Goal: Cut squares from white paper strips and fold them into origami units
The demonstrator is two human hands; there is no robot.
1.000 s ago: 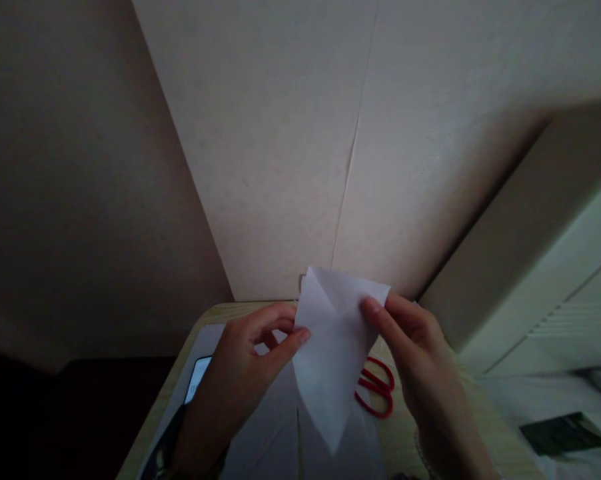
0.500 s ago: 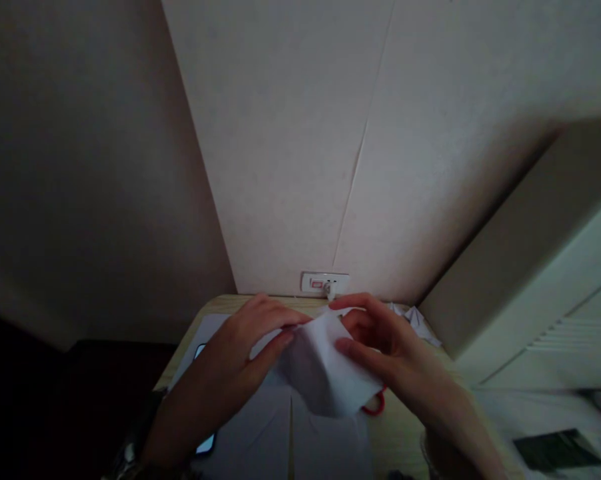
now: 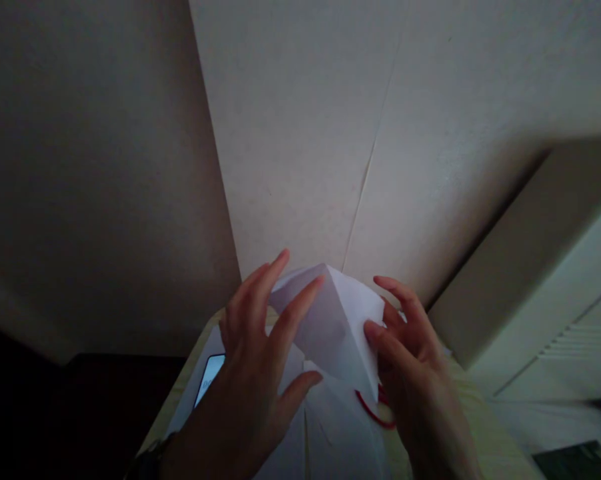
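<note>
A creased piece of white paper (image 3: 338, 327) stands raised above the table, folded along a ridge that runs down from its top point. My right hand (image 3: 410, 353) pinches its right edge, thumb on the near face and the other fingers behind. My left hand (image 3: 265, 347) has its fingers spread at the paper's left side, the index fingertip close to the top point. Whether that fingertip touches the paper I cannot tell. Beneath lie flat white sheets (image 3: 343, 433). A red loop (image 3: 375, 415), perhaps a scissor handle, shows beside the right hand, partly covered.
A phone with a lit screen (image 3: 211, 373) lies left of my left wrist, on the wooden table (image 3: 168, 407). The pale wall (image 3: 300, 167) rises directly behind the table. To the right stands a white cabinet (image 3: 545, 293).
My left hand has let go of the paper and spread its fingers. The paper has turned and opened out, its point now upward. The right hand has shifted to its right edge.
</note>
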